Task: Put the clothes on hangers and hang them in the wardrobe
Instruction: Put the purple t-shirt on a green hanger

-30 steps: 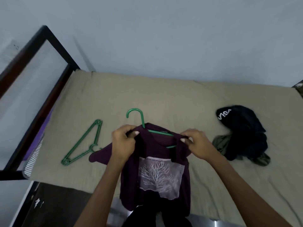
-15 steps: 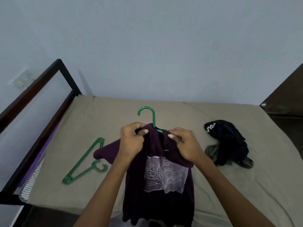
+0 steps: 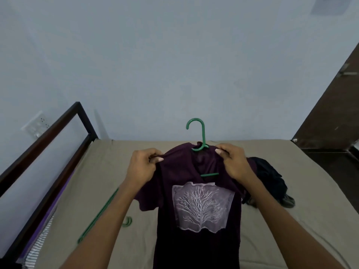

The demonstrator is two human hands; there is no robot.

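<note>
A dark purple T-shirt [image 3: 196, 237] with a pale tree print hangs upright in front of me on a green hanger [image 3: 202, 133], whose hook sticks up out of the collar. My left hand [image 3: 142, 167] pinches the shirt's left shoulder. My right hand [image 3: 234, 164] pinches the right shoulder. The hanger's bar shows through the neck opening; the rest of it is hidden inside the shirt. A second green hanger [image 3: 101, 212] lies on the bed to the left, partly behind my left arm.
The bed [image 3: 101, 171] has a beige sheet and a dark frame rail [image 3: 64, 121] on the left. A heap of dark clothes [image 3: 272, 181] lies on the right of the bed. A brown door [image 3: 334, 105] stands at the far right.
The shirt on its hanger has risen off the bed and now hangs upright. My hands have spread apart to the shoulders. The view has tilted up toward the wall.
</note>
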